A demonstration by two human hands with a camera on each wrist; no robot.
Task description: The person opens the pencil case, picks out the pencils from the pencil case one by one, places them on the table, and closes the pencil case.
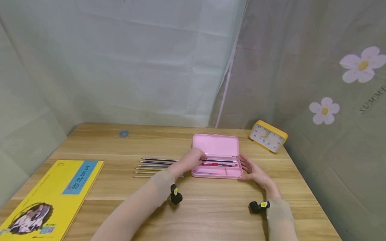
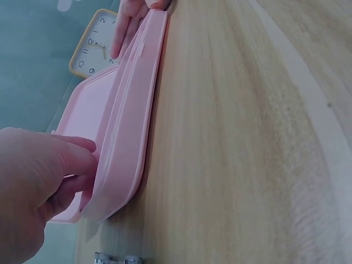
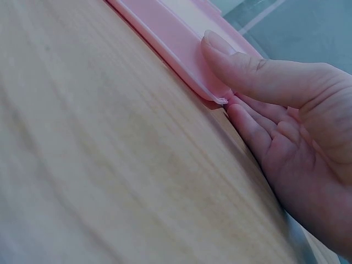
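Note:
A pink pencil case (image 1: 215, 144) lies on the wooden table with its lid raised at the back. Inside are a red pen (image 1: 219, 164), a dark slim pen (image 1: 218, 160) behind it, and another thin item in the front compartment. My left hand (image 1: 190, 162) reaches over the case's left end, fingers bent down inside. Its fingertips are hidden behind the case wall (image 2: 129, 126), so whether they pinch anything does not show. At the case's right end my right hand (image 1: 255, 172) rests against the side, its thumb (image 3: 250, 71) by the front corner and its fingers stretched alongside.
Several pencils (image 1: 153, 165) lie side by side left of the case, partly behind my left hand. A yellow book (image 1: 54, 197) occupies the table's left front. A blue ring-shaped item (image 1: 123, 134) is at the back left, a yellow alarm clock (image 1: 268, 136) at the back right.

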